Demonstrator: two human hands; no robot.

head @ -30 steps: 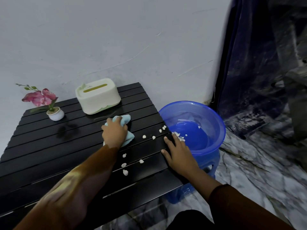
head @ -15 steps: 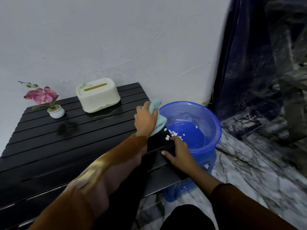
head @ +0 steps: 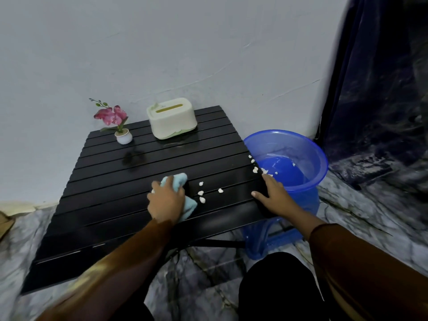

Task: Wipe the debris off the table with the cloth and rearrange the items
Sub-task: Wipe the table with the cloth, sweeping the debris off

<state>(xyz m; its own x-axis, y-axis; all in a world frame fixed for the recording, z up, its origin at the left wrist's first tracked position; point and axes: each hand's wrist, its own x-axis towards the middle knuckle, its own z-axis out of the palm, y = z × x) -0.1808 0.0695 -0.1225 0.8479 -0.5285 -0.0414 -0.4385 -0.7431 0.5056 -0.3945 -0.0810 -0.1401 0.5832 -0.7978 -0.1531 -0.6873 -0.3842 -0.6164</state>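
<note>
My left hand (head: 165,201) presses a light blue cloth (head: 178,181) onto the black slatted table (head: 111,195) near its front middle. Several white crumbs (head: 201,193) lie just right of the cloth, and a few more crumbs (head: 254,169) sit at the table's right edge. My right hand (head: 272,193) rests flat on the table's right front corner, fingers spread, holding nothing. A cream tissue box (head: 171,118) and a small white pot with a pink flower (head: 119,126) stand at the back of the table.
A blue plastic basin (head: 308,154) sits on a blue stool (head: 271,239) against the table's right edge, with some crumbs inside. A white wall is behind. A dark curtain (head: 375,89) hangs at the right. The floor is marbled.
My left hand with the cloth swept right to the basin edge, then came back left to the table's front middle. The view has pulled back. My right hand stayed on the corner.
</note>
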